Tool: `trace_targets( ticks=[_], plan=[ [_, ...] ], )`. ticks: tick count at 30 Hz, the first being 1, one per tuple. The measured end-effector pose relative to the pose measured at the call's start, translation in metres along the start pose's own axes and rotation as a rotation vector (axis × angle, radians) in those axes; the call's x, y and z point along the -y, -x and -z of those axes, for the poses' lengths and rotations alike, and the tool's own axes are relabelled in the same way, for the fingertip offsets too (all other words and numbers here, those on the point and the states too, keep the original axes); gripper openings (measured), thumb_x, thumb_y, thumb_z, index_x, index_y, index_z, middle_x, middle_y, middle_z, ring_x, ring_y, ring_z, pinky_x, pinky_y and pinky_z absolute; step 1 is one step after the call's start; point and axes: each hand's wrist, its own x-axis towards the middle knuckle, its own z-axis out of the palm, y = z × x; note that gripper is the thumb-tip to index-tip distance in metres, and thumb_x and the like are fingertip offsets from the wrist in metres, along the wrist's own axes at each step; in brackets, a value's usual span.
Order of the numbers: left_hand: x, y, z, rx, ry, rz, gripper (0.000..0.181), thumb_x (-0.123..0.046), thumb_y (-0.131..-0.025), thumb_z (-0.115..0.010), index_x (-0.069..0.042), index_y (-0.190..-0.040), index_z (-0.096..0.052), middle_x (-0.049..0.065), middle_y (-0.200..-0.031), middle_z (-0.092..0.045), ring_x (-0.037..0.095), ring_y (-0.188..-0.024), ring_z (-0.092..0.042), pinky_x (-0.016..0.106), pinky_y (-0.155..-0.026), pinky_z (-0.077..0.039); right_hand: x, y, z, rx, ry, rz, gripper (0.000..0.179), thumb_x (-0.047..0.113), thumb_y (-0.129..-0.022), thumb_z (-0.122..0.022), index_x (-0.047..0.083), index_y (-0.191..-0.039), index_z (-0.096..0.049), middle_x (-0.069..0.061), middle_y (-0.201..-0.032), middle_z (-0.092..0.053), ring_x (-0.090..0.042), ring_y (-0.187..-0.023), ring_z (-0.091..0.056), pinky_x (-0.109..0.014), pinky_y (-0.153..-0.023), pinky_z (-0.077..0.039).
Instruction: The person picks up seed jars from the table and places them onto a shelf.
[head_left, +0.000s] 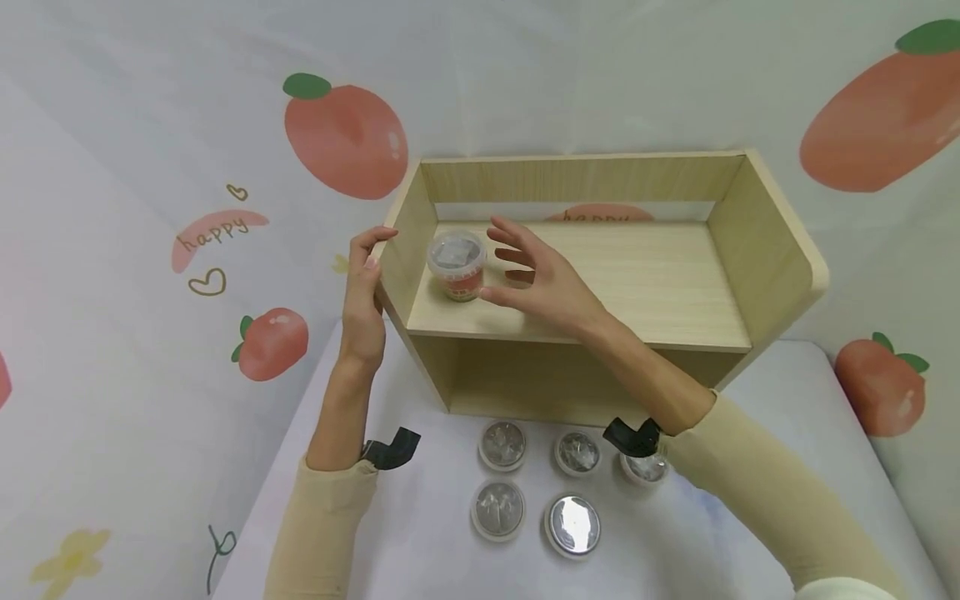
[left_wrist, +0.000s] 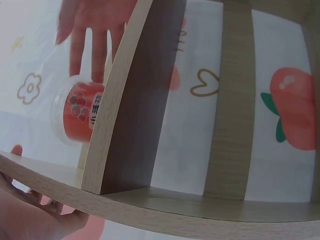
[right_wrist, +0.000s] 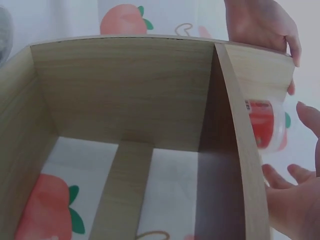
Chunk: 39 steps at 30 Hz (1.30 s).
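A clear plastic tub with a lid stands upright at the left end of the upper board of a pale wooden shelf. Its red label carries a picture of small red fruit. Just right of the tub is my right hand, fingers spread and thumb apart, holding nothing; whether the thumb touches the tub I cannot tell. My left hand grips the shelf's left side panel, with fingertips over its edge. That panel shows between the hand and the tub in the left wrist view.
Several round lidded tubs stand on the white tabletop in front of the shelf; one is partly hidden by my right wrist. Below the upper board is an open lower compartment. A fruit-printed cloth hangs behind.
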Motion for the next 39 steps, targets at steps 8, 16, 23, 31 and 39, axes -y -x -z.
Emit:
trace_targets(
  ticks=[8,16,23,31,39],
  plan=[
    [0.001,-0.001,0.0,-0.012,0.013,-0.006,0.038,-0.028,-0.099,-0.03,-0.017,-0.129,-0.05,0.009,-0.132,-0.046,0.029,-0.114,-0.044,0.037,-0.091,-0.035,0.003,0.019,0.013,0.006,-0.017,0.06,0.081,0.005,-0.085,-0.076,0.018,-0.154,-0.035,-0.005,-0.152,-0.044,-0.031,-0.137,-0.044,-0.043,-0.108,-0.04],
    [0.001,0.003,-0.001,-0.009,-0.004,0.005,0.04,-0.028,-0.1,-0.028,-0.015,-0.132,-0.049,0.008,-0.134,-0.045,0.027,-0.116,-0.043,0.036,-0.092,-0.035,0.005,0.044,0.028,0.008,-0.037,0.088,0.08,-0.001,-0.086,-0.073,0.017,-0.154,-0.035,-0.006,-0.152,-0.045,-0.032,-0.137,-0.044,-0.044,-0.106,-0.042],
    [0.0,0.001,-0.002,0.012,-0.01,0.009,0.041,-0.028,-0.101,-0.028,-0.014,-0.134,-0.048,0.008,-0.136,-0.045,0.026,-0.118,-0.042,0.037,-0.094,-0.034,0.008,0.061,0.035,-0.015,-0.058,0.101,0.077,-0.002,-0.087,-0.07,0.018,-0.153,-0.036,-0.008,-0.15,-0.047,-0.036,-0.135,-0.045,-0.041,-0.104,-0.044],
    [-0.004,0.002,-0.002,0.029,-0.001,0.024,0.042,-0.027,-0.102,-0.028,-0.016,-0.139,-0.042,0.009,-0.137,-0.044,0.027,-0.122,-0.041,0.038,-0.096,-0.033,0.01,0.085,0.041,-0.026,-0.036,0.124,0.078,-0.01,-0.085,-0.069,0.016,-0.152,-0.039,-0.007,-0.148,-0.049,-0.039,-0.132,-0.047,-0.038,-0.102,-0.046],
    [-0.003,0.002,0.0,0.008,0.007,0.042,0.039,-0.03,-0.101,-0.029,-0.017,-0.135,-0.044,0.009,-0.134,-0.044,0.028,-0.119,-0.041,0.037,-0.095,-0.033,0.009,0.112,0.045,-0.007,-0.052,0.137,0.079,-0.016,-0.083,-0.068,0.01,-0.152,-0.038,-0.016,-0.148,-0.047,-0.036,-0.131,-0.048,-0.035,-0.1,-0.048]
  ],
)
